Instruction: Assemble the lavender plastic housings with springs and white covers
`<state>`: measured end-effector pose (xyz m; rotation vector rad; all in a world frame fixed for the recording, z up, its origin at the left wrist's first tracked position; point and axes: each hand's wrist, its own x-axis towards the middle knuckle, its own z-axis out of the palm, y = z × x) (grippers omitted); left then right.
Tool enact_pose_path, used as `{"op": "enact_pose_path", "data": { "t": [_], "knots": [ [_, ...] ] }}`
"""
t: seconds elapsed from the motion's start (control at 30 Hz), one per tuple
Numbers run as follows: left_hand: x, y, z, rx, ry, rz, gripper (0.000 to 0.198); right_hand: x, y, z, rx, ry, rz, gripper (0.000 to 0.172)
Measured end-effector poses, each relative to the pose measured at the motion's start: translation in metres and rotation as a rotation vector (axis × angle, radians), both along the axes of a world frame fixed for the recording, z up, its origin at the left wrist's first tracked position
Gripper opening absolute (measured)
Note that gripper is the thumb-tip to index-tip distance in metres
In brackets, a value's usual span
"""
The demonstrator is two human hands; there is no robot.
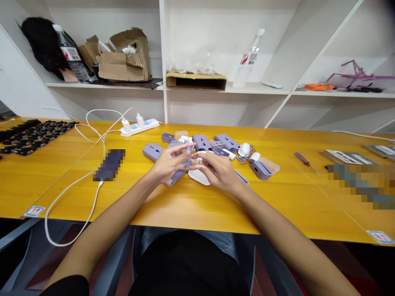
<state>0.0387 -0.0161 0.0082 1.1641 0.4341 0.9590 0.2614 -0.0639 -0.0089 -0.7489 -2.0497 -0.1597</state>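
Observation:
In front of me, above the table, my left hand (pixel 169 163) pinches a small translucent purplish plastic part (pixel 189 157) between thumb and fingers. My right hand (pixel 218 167) comes in from the other side, fingers bent and closed by the same part; what they grip is hidden. Thin wire (pixel 199 160) shows between the two hands. Below them lie a white rounded cover (pixel 200 177) and a purple housing (pixel 176 179), partly covered by the hands. More purple housings (pixel 202 142) lie just behind.
Right of the pile are a white round part (pixel 243 149) with wires, a purple cup-like piece (pixel 261 170) and a screwdriver (pixel 302 159). Leftward lie a blurred-out phone-like device (pixel 109 165) on a white cable, a power strip (pixel 140 127) and rows of black parts (pixel 37 135). Shelves stand behind.

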Motion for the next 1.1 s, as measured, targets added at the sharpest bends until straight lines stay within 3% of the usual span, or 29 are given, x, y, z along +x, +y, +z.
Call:
{"op": "enact_pose_path", "data": {
  "t": [0.3,0.77,1.1],
  "knots": [
    [0.001,0.002,-0.001,0.043,0.065,0.038,0.056,0.002,-0.001,-0.002,0.052,0.043,0.003,0.025],
    [0.006,-0.013,0.011,0.058,0.139,0.023,0.053,0.002,-0.004,-0.001,0.065,0.033,-0.023,0.026],
    [0.004,-0.011,0.014,-0.125,0.122,-0.093,0.052,0.0,-0.005,-0.001,0.069,0.023,0.002,0.028]
  ]
}}
